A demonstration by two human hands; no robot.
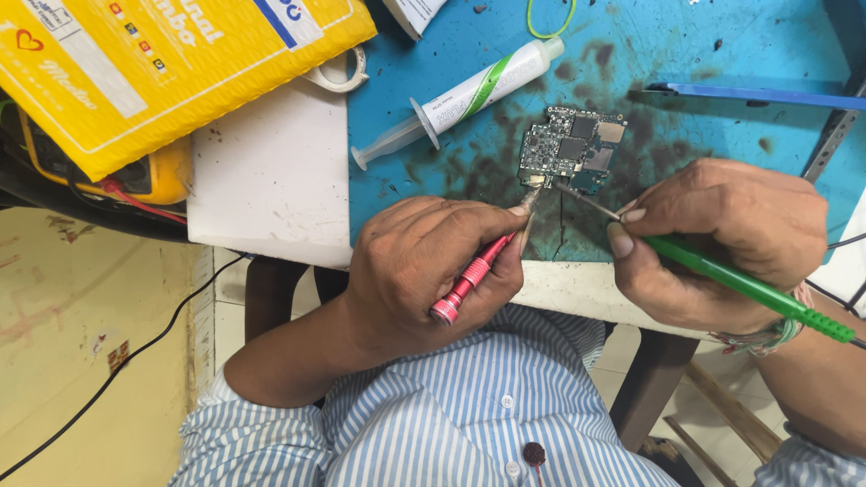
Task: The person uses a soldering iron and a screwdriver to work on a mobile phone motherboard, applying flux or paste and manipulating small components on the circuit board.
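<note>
A small green circuit board (pixel 572 148) lies on the stained blue mat (pixel 686 54). My left hand (pixel 431 266) grips a red-handled tool (pixel 469 278); its metal tip touches the board's lower left corner. My right hand (pixel 722 239) holds a green-handled soldering iron (pixel 749 287), its thin tip resting at the board's lower edge. Both tool tips meet close together at the near side of the board.
A syringe of paste (pixel 460 97) lies left of the board. A white slab (pixel 271 171) sits beside the mat, with a yellow padded envelope (pixel 153 63) over a yellow meter (pixel 158 176). Blue tweezers (pixel 767 94) lie at the far right. A black cable (pixel 117 370) trails over the floor.
</note>
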